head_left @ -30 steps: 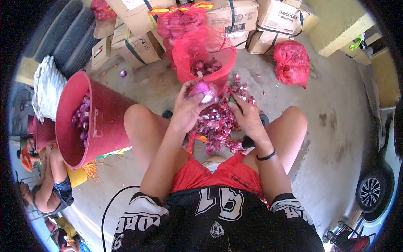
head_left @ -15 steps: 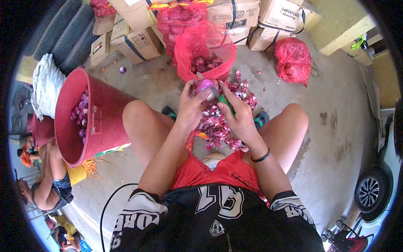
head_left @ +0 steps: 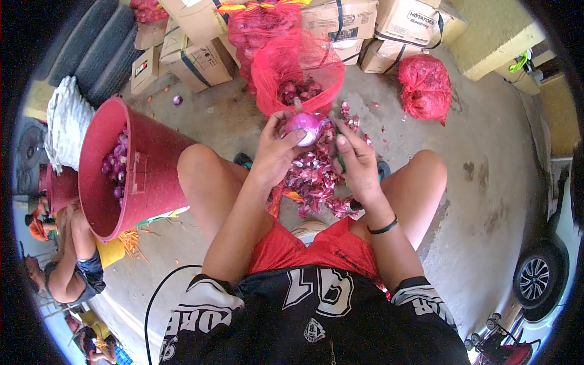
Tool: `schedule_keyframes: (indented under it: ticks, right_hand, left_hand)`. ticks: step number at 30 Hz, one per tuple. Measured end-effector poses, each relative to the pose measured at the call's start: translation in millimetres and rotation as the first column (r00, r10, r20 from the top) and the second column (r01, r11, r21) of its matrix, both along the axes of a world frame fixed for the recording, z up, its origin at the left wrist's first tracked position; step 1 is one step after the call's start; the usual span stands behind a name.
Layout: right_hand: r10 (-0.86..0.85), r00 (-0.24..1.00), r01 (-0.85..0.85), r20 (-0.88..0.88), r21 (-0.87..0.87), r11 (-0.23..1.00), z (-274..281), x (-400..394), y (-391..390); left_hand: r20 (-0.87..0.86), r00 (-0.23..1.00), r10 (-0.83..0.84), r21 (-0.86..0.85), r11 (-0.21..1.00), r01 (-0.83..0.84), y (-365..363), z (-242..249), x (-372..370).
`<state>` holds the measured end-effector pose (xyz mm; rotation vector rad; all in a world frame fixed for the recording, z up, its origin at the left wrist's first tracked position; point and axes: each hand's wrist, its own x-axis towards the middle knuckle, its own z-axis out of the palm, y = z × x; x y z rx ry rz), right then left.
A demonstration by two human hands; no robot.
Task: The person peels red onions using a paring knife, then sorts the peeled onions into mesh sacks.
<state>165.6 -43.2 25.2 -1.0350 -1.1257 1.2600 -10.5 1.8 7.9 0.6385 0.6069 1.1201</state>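
My left hand (head_left: 275,149) is closed round a red onion (head_left: 309,128), its thumb resting on the smooth purple-and-white face. In my right hand (head_left: 360,163) is a green-handled knife (head_left: 340,162), mostly covered by the fingers; its blade cannot be made out. That hand is at the onion's right side, where a reddish strip of skin (head_left: 328,129) shows near the fingertips. Beneath both hands lies a heap of onion peels (head_left: 313,182) between my feet. Just beyond stands an open red mesh sack (head_left: 322,58) with several unpeeled onions (head_left: 298,91) inside.
Left of my knee is a large red tub (head_left: 155,170) holding onions (head_left: 115,161). Cardboard boxes (head_left: 204,64) and a full mesh sack (head_left: 261,36) stand ahead. Another red bag (head_left: 424,88) lies to the right. A co-worker (head_left: 76,261) sits at far left.
My right hand has moved slightly right and down from the onion, with the knife turned away. The onion now shows more of its shiny surface in my left hand.
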Motion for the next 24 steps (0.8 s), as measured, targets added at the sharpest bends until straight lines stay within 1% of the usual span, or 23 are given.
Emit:
schedule_keyframes:
  ticks: [1,4,6,7,10,13,16,17,21,24]
  right_hand:
    - [0.036,0.979,-0.07,-0.2,-0.167,0.983,7,3,-3]
    - [0.143,0.98,-0.166,-0.138,-0.17,0.971,8,7,-7]
    - [0.235,0.971,-0.239,-0.047,-0.113,0.965,9,5,-10]
    - [0.277,0.961,-0.276,-0.001,-0.086,0.957,9,3,-11]
    - [0.238,0.971,-0.238,-0.017,-0.113,0.965,5,2,-12]
    - [0.176,0.975,-0.195,-0.137,-0.138,0.971,11,10,-7]
    - [0.093,0.995,-0.096,-0.03,-0.11,0.989,5,16,-4]
    - [0.068,0.994,-0.078,-0.083,-0.128,0.989,7,18,-4]
    - [-0.03,0.996,0.019,-0.084,-0.13,0.991,8,27,0]
    - [-0.012,0.997,0.001,-0.078,-0.144,0.99,7,33,0]
  left_hand:
    - [0.013,1.0,-0.009,0.019,1.0,0.008,0,0,-2]
    - [0.066,0.998,-0.02,0.053,0.998,0.016,2,-2,-3]
    - [0.118,0.993,-0.004,0.05,0.999,-0.002,3,-5,-1]
    - [0.111,0.994,0.0,0.044,0.999,-0.005,3,-5,-2]
    - [0.089,0.996,0.012,0.039,0.999,-0.015,2,0,-1]
    - [0.067,0.998,0.009,0.056,0.998,-0.012,2,2,0]
    - [0.055,0.998,-0.028,0.054,0.998,0.025,4,-6,-1]
    - [0.053,0.998,-0.035,0.044,0.998,0.033,4,-7,-3]
    - [0.057,0.996,-0.063,0.027,0.998,0.062,4,-7,-6]
    - [0.139,0.984,-0.113,-0.013,0.993,0.116,4,-1,-5]
